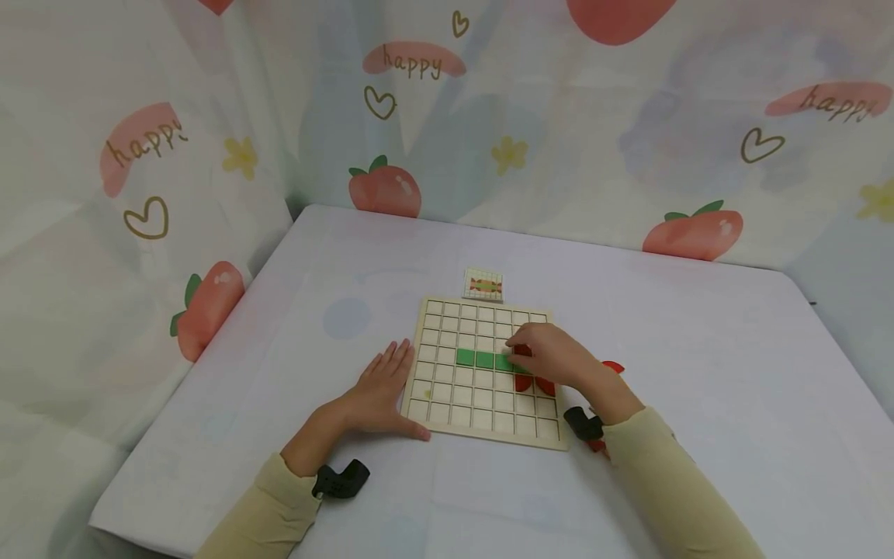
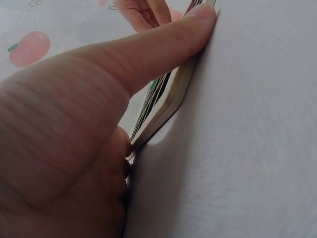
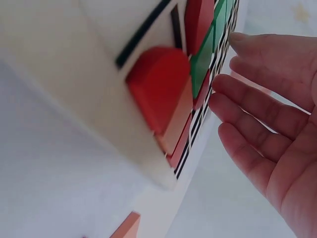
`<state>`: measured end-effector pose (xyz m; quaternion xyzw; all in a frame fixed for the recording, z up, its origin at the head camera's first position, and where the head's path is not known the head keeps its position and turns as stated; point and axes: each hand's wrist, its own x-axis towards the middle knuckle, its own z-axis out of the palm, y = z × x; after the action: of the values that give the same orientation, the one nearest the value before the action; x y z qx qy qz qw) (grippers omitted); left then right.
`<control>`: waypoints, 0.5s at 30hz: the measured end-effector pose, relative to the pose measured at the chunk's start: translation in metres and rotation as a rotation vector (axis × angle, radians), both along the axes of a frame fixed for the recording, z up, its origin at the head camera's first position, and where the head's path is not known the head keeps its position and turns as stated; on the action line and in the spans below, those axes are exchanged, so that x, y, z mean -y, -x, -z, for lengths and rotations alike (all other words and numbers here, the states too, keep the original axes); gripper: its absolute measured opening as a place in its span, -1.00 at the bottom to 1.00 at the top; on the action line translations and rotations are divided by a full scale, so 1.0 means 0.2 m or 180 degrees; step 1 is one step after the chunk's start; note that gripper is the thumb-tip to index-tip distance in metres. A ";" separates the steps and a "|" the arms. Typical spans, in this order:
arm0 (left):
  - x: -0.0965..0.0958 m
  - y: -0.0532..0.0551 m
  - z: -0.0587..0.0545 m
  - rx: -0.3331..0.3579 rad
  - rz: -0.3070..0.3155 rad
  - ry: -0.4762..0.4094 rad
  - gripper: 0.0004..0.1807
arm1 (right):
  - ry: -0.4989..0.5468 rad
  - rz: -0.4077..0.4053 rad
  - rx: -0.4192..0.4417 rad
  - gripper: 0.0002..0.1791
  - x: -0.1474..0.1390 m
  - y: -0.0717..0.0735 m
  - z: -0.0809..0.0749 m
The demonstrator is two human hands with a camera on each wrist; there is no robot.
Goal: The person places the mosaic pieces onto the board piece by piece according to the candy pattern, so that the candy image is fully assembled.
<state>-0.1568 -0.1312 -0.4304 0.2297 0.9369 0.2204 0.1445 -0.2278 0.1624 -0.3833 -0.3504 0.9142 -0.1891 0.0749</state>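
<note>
A wooden grid board [image 1: 482,400] lies on the white table. My left hand [image 1: 377,396] rests against it, straight fingers along the left edge and thumb at the near left corner. In the left wrist view the thumb [image 2: 163,52] lies across the board's rim. A row of green square tiles [image 1: 484,359] runs across the middle, with red rounded tiles [image 1: 545,386] at its right end. Over that end hovers my right hand [image 1: 552,353]. In the right wrist view its fingers [image 3: 242,111] are loosely extended beside the red tile [image 3: 161,82] and an orange tile [image 3: 178,121], holding nothing visible.
Beyond the board lies a small pattern card [image 1: 483,286] with a red, green and orange design. Loose red pieces lie right of the board, one [image 1: 613,366] past my right wrist and another [image 1: 596,446] partly under the arm. Printed cloth walls stand behind and left.
</note>
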 end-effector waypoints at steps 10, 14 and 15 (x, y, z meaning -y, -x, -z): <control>0.00 0.00 0.00 0.0021 -0.0048 0.0025 0.41 | -0.0017 0.0351 0.0164 -0.75 -0.09 0.00 -0.01; -0.01 -0.01 0.00 0.0019 -0.0049 -0.0011 0.41 | -0.0031 0.0570 0.0255 -0.71 -0.13 -0.01 -0.02; -0.01 -0.01 0.00 0.0019 -0.0050 -0.0015 0.41 | -0.0043 0.0608 0.0251 -0.71 -0.14 -0.01 -0.02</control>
<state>-0.1558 -0.1293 -0.4302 0.2220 0.9377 0.2244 0.1450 -0.2264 0.1906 -0.3797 -0.2535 0.9410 -0.2029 0.0948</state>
